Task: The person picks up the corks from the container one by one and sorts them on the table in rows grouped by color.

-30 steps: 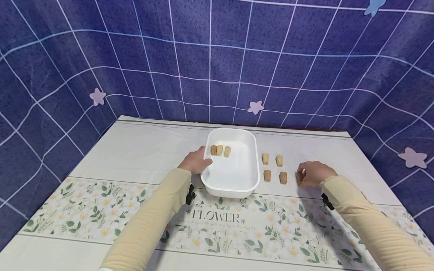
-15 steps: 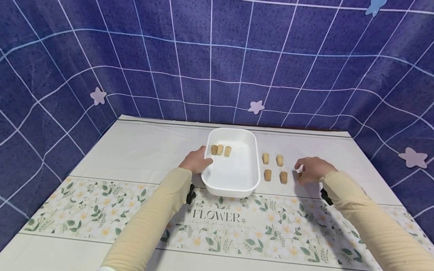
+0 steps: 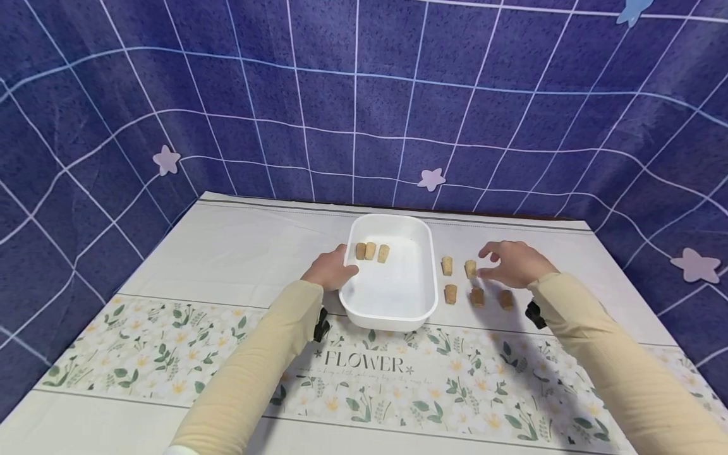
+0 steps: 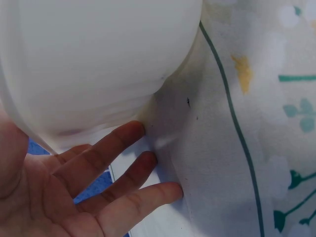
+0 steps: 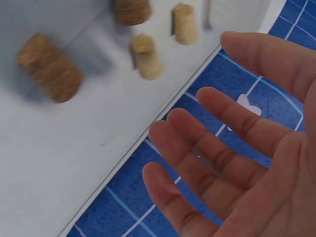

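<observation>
A white plastic tray (image 3: 392, 284) stands mid-table, with three corks (image 3: 370, 251) lying near its far-left side, one brown and two pale. My left hand (image 3: 332, 270) holds its left wall, thumb over the rim and fingers below outside; in the left wrist view the fingers (image 4: 123, 195) spread beside the wall. To the tray's right lie two pale corks (image 3: 447, 266) and, nearer me, a row of three brown corks (image 3: 451, 294). Over the right part of this group hovers my right hand (image 3: 516, 263), fingers apart and holding nothing. Its fingertips partly overlap the right-hand pale cork (image 3: 471, 269).
A white cloth with a floral band (image 3: 364, 373) covers the table. Behind and at both sides hangs a blue curtain (image 3: 364, 114) with white grid lines and star shapes.
My right hand has let go of the rightmost brown cork, which now shows on the table. It has moved up and left towards the pale corks. My left hand stays on the tray.
</observation>
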Motion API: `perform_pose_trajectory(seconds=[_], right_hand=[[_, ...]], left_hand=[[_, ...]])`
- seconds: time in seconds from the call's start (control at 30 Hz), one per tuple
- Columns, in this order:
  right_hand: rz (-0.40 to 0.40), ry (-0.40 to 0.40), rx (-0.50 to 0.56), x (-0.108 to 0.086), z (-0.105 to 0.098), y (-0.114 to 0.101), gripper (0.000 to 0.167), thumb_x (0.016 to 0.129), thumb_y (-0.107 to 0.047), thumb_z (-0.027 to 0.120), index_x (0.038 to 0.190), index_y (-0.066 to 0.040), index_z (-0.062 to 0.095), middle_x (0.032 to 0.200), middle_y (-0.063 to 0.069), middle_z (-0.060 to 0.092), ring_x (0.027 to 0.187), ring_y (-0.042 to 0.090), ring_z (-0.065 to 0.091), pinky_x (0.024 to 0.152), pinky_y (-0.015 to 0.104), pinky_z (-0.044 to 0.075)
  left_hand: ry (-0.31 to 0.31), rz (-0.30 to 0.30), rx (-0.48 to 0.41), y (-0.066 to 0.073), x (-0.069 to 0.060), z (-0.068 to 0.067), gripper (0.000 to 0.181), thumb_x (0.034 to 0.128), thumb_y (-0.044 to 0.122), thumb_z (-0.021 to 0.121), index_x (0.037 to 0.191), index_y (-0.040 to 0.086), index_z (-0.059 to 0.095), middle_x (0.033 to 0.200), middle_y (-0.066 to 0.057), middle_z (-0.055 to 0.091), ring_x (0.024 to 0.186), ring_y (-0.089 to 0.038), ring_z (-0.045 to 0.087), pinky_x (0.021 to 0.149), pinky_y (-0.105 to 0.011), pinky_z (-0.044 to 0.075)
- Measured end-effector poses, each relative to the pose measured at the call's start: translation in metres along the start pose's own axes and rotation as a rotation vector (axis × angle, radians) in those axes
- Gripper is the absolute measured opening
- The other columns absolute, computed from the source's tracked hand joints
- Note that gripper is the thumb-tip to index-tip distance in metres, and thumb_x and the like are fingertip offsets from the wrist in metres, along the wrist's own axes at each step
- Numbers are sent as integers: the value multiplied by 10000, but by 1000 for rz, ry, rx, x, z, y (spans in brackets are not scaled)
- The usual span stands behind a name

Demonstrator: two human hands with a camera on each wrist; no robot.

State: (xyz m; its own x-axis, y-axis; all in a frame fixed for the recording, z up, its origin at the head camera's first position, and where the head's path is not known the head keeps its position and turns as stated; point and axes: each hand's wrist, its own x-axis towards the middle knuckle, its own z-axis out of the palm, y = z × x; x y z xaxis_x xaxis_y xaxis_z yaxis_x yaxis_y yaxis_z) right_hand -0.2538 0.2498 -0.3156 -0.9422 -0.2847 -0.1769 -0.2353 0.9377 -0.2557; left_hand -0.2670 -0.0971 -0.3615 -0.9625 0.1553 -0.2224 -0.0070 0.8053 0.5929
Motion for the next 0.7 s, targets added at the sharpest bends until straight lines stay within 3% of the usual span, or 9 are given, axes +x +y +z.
perform_pose_trajectory(seconds=[0.5, 0.7], right_hand=[[-86, 118, 7, 22, -6, -44, 446, 916, -227, 733, 1296, -13, 640, 1186, 241, 671, 1087, 417, 630, 933, 566, 488], [-78, 132, 25, 31, -7, -64, 454, 924, -223, 724, 1322, -22, 634, 1222, 237, 665, 1103, 397, 629, 945, 548, 491]], left_hand=[[4, 8, 0, -1, 0, 1, 600, 1011, 243, 505, 1535, 0, 343, 1318, -245, 605, 1029, -311, 641, 912, -417, 522], [9, 13, 0, -1, -1, 0, 589, 1009, 240, 507, 1520, -10, 356, 1303, -254, 609, 1024, -318, 639, 908, -420, 521]])
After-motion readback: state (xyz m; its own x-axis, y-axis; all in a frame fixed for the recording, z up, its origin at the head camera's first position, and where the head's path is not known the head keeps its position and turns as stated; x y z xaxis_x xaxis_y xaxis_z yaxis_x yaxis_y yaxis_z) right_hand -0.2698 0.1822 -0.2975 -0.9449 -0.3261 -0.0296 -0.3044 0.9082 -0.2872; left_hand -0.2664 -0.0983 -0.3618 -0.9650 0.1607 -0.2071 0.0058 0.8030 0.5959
